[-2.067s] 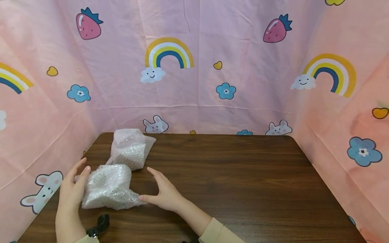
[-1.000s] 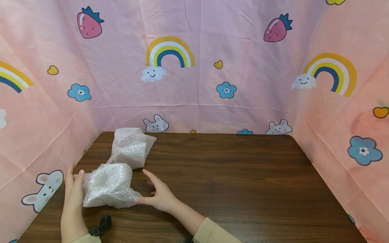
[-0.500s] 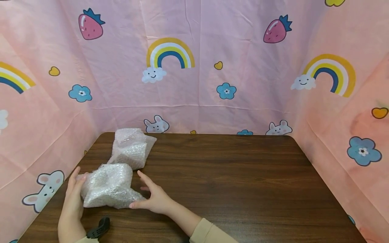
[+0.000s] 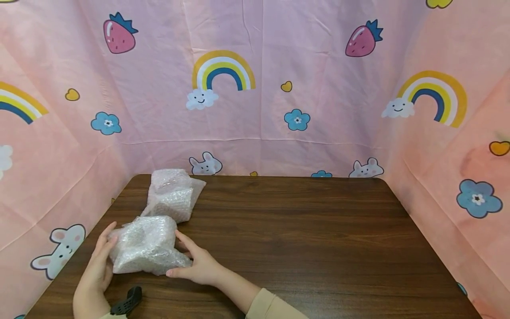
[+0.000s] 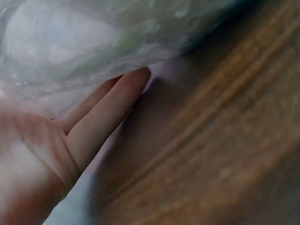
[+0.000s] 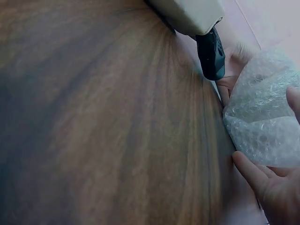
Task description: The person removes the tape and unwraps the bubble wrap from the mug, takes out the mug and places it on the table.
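Note:
A package in clear bubble wrap (image 4: 143, 243) sits at the table's left, between both hands. My left hand (image 4: 95, 263) holds its left side, thumb on the wrap; in the left wrist view, straight fingers (image 5: 105, 110) reach along the package's underside. My right hand (image 4: 201, 265) grips the right end, thumb in front and index finger at the far corner. In the right wrist view the wrap (image 6: 265, 126) lies between its spread thumb and fingers. What the wrap encloses is hidden. Directly behind, a second bubble-wrapped package (image 4: 171, 195) stands untouched.
The dark wood-grain table (image 4: 295, 239) extends to the right of the packages. Pink printed cloth (image 4: 263, 115) encloses its back and sides. A black strap (image 4: 127, 301) is on the left wrist, close over the table's near left part.
My right hand has moved left, closing round the package's right end, and my left hand has come against its left side. Just now the package has shifted slightly right. The rear package stays put.

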Demonstrator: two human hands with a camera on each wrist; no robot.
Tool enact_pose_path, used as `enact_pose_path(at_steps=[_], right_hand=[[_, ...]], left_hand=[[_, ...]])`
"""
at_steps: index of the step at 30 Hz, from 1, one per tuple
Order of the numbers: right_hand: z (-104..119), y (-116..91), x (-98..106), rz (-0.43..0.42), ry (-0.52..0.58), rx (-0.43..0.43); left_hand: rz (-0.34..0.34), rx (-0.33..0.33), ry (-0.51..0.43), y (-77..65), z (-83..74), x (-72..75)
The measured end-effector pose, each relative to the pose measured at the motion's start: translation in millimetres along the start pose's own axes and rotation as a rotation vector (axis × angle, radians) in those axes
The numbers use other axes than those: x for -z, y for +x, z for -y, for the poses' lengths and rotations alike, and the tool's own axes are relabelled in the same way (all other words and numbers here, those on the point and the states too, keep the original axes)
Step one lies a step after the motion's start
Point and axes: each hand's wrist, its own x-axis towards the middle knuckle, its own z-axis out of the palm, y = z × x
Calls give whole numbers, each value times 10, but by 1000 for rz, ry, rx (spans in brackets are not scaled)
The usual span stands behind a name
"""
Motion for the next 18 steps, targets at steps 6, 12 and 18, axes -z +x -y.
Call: enact_pose_path(at_steps=[6,12,18], right_hand=[[-12,-6,5,-21,-39,43],[-4,-20,1,-47,-51,48],[-10,-40,9,-99,-21,42]], left_hand=[[89,-69,-13,-17,4,-6],[150,-118,-43,-30,37,14],[248,-139,-96,-62,46,22]])
